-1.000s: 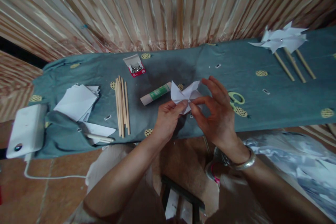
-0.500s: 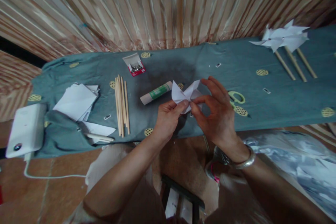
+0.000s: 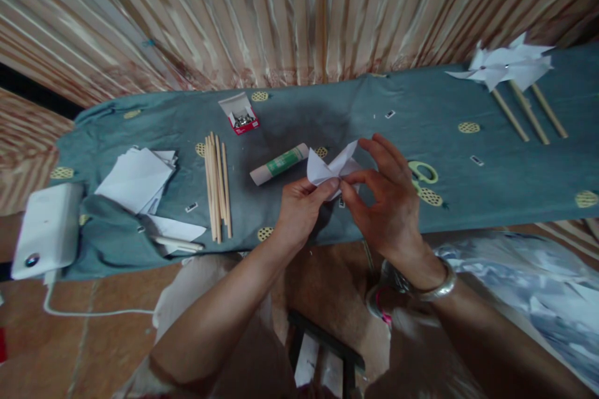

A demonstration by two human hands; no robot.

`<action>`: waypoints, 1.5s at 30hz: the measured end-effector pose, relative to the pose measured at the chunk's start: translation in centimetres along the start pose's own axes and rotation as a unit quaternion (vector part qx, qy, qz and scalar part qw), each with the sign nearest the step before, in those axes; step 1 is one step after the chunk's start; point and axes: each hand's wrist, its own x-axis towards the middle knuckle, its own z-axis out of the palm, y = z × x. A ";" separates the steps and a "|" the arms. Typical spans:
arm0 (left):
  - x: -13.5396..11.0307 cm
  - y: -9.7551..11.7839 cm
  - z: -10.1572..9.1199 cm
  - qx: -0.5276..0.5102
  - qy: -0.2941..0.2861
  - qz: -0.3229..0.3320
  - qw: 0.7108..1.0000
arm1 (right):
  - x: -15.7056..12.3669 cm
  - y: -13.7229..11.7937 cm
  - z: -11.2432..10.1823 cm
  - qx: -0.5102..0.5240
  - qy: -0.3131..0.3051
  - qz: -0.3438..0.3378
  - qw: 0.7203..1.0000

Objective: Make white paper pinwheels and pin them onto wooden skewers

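Observation:
A white paper pinwheel [image 3: 322, 166] with folded-in blades is held between both hands above the near edge of the cloth. My left hand [image 3: 302, 209] is closed on its left side, thumb pressed near the middle. My right hand [image 3: 386, 202] pinches at the pinwheel's centre with thumb and index finger, its other fingers raised. Whether a small pin sits in that pinch is hidden. Just left of the pinwheel lies a glue stick [image 3: 281, 163] with a green label. Green-handled scissors [image 3: 423, 171] lie beyond my right hand, partly covered by it.
Wooden sticks [image 3: 216, 190] lie left of the glue stick, below an open red box of metal pins [image 3: 242, 118]. White paper squares [image 3: 133, 181] are stacked farther left, near a white power bank [image 3: 47, 230]. Several pinwheels on sticks [image 3: 510, 67] rest at far right.
Both hands keep hold of the pinwheel in almost the same place. The view has shifted very slightly; nothing else has visibly moved.

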 end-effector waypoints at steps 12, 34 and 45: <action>0.2 0.1 -0.2 0.022 0.001 0.006 1.000 | 0.0 -0.1 -0.1 -0.006 -0.003 -0.011 1.000; -0.1 1.4 -1.2 0.053 -0.004 0.014 0.998 | 0.2 0.9 -2.9 0.223 -0.024 0.204 0.953; -1.1 1.8 -1.0 0.068 -0.044 0.008 0.997 | 1.4 -0.9 -2.4 0.451 -0.091 0.459 0.760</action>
